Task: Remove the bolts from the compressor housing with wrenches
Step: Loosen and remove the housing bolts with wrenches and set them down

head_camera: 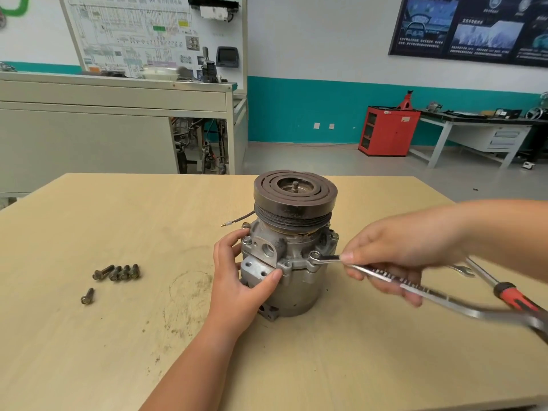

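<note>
A grey metal compressor housing (299, 280) stands upright on the wooden table (118, 336), its dark grooved pulley (295, 192) on top. My left hand (237, 274) grips the housing's left side, thumb on the flange. My right hand (397, 256) holds a long silver wrench (385, 277), whose ring end sits on a bolt (315, 256) at the flange's right front. More bolts (246, 240) remain around the flange. Several removed bolts (117, 272) lie on the table at the left.
A second silver wrench (462, 269) and a red-handled screwdriver (516, 298) lie at the table's right edge, behind my right hand. A thin black wire (237, 221) sticks out to the housing's left. A grey bench and a red cabinet stand beyond the table.
</note>
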`<state>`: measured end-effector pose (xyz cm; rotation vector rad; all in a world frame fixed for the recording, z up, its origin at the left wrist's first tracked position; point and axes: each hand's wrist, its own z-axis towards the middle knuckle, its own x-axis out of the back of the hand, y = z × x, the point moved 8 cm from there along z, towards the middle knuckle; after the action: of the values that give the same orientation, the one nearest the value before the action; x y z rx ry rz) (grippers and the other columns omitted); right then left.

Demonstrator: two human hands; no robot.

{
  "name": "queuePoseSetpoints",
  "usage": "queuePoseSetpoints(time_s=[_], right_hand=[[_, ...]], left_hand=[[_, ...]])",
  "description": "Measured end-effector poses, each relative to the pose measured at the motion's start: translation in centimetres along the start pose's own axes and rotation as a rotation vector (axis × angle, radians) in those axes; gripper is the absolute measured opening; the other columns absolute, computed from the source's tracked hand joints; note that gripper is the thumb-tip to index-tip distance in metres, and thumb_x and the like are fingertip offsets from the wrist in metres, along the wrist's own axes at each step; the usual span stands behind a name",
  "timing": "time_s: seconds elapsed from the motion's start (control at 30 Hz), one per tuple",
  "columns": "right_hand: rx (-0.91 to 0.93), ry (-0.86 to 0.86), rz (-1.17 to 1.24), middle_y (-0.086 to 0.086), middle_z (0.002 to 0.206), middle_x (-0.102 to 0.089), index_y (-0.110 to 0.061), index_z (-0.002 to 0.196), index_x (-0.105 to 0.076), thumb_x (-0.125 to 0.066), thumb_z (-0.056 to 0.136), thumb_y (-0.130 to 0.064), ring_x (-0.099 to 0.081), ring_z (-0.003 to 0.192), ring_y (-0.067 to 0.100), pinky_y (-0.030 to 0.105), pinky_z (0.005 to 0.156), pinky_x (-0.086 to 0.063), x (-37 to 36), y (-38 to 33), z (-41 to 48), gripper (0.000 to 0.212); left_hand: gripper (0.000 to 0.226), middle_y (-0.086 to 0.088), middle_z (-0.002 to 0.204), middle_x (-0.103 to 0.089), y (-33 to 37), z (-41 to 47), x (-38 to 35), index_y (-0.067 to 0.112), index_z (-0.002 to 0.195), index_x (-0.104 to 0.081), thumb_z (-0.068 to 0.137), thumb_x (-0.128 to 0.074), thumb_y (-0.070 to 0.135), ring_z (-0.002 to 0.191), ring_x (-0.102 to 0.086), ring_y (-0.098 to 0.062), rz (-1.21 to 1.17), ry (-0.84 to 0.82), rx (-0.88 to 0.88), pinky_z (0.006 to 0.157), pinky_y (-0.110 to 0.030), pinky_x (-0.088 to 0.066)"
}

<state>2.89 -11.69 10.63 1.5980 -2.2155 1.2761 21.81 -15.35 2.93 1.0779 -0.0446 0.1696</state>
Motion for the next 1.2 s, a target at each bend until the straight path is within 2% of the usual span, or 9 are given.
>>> queuePoseSetpoints(time_s=[0.13,0.23,0.37,0.53,0.73,0.8,0.93,1.03,1.2], right_hand=[[0.037,0.339,-0.636,-0.01,0.067,-0.058,-0.026,0.08,-0.062,-0.048,0.089,-0.054,-0.053,0.067,0.011,0.024,0.065,-0.044,5.4,-1.7,0.8,0.032],[0.183,0.426,-0.742,-0.013,0.083,-0.061,-0.037,0.089,-0.063,-0.052,0.087,-0.052,-0.056,0.079,0.005,0.021,0.069,-0.045,6.6,-2.8,0.6,0.019],[0.12,0.227,-0.391,-0.019,0.074,-0.064,-0.039,0.085,-0.065,-0.054,0.093,-0.033,-0.062,0.073,-0.004,0.016,0.069,-0.048,5.8,1.1,-0.7,0.014],[0.371,0.233,0.398,-0.004,0.063,-0.064,-0.011,0.088,-0.054,-0.055,0.09,-0.027,-0.067,0.065,0.013,0.022,0.062,-0.052,-1.4,3.2,-0.8,0.017],[0.538,0.307,1.196,0.003,0.042,-0.038,-0.014,0.059,-0.063,-0.056,0.068,-0.021,-0.06,0.058,0.035,0.028,0.05,-0.051,-9.7,1.0,1.6,0.013],[0.597,0.294,1.279,0.007,0.041,-0.042,-0.017,0.055,-0.065,-0.055,0.067,-0.023,-0.054,0.058,0.03,0.028,0.047,-0.05,-10.3,-1.1,2.2,0.017],[0.712,0.265,1.22,0.008,0.047,-0.056,-0.015,0.06,-0.072,-0.052,0.072,-0.023,-0.055,0.042,0.015,0.027,0.045,-0.05,-8.9,-4.5,2.6,0.025],[0.722,0.254,1.191,0.007,0.049,-0.058,-0.013,0.063,-0.07,-0.062,0.075,-0.023,-0.058,0.045,0.014,0.025,0.047,-0.051,-8.4,-5.5,3.3,0.017],[0.685,0.224,1.334,0.007,0.047,-0.053,-0.006,0.072,-0.061,-0.049,0.069,-0.027,-0.058,0.044,0.016,0.024,0.046,-0.051,-8.0,-5.0,4.4,0.024]], left_hand=[[0.068,0.003,0.134,-0.046,0.1,0.0,0.1,0.051,0.119,-0.037,0.058,-0.067,0.059,0.123,-0.047,-0.007,-0.001,0.003,0.0,0.085,-0.012,-0.045],[0.067,0.002,0.133,-0.047,0.1,0.0,0.0,0.054,0.118,-0.037,0.058,-0.067,0.058,0.123,-0.047,-0.007,-0.005,0.0,0.006,0.084,-0.009,-0.045],[0.069,0.0,0.133,-0.048,0.2,-0.1,0.0,0.051,0.12,-0.036,0.058,-0.066,0.059,0.124,-0.047,-0.009,-0.005,-0.005,0.008,0.088,-0.017,-0.046],[0.071,0.0,0.133,-0.048,0.2,-0.1,-0.1,0.048,0.121,-0.036,0.057,-0.066,0.059,0.123,-0.048,-0.011,-0.002,-0.004,0.012,0.092,-0.028,-0.048],[0.067,-0.004,0.13,-0.049,0.3,0.1,0.0,0.055,0.118,-0.036,0.058,-0.067,0.058,0.119,-0.052,-0.015,0.014,0.011,-0.021,0.09,-0.029,-0.048],[0.067,-0.007,0.127,-0.051,0.3,0.1,0.1,0.055,0.118,-0.037,0.058,-0.067,0.057,0.116,-0.054,-0.017,0.031,0.016,-0.031,0.09,-0.031,-0.049],[0.069,-0.009,0.123,-0.053,0.3,0.2,0.1,0.052,0.117,-0.038,0.054,-0.067,0.056,0.11,-0.058,-0.022,0.036,0.034,-0.029,0.081,-0.014,-0.046],[0.072,-0.011,0.124,-0.053,0.1,0.4,0.0,0.046,0.117,-0.039,0.052,-0.067,0.058,0.108,-0.059,-0.029,0.015,0.038,-0.021,0.086,-0.035,-0.051],[0.065,-0.011,0.123,-0.054,0.4,0.4,0.0,0.067,0.109,-0.037,0.053,-0.069,0.06,0.11,-0.058,-0.022,0.015,0.053,-0.069,0.085,-0.025,-0.048]])
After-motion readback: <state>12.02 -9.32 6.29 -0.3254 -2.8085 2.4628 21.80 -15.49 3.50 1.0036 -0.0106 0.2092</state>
